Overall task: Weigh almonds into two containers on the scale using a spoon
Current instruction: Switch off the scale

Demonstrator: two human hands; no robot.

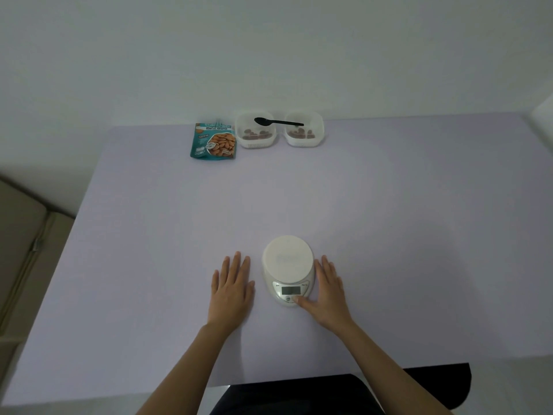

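Note:
A white kitchen scale (288,262) with a round platform and a blank grey display sits near the table's front edge; nothing is on it. My left hand (232,287) lies flat on the table just left of it, fingers apart. My right hand (325,290) rests against the scale's right side, its thumb on the buttons under the display. Far back stand two white containers, the left container (255,140) and the right container (304,139), each holding several almonds. A black spoon (278,122) lies across both rims. A teal almond bag (213,142) stands left of them.
The lilac table (149,250) ends at a white wall behind the containers. A beige sofa (21,250) is off the left edge. My dark-clothed lap (299,396) shows below the front edge.

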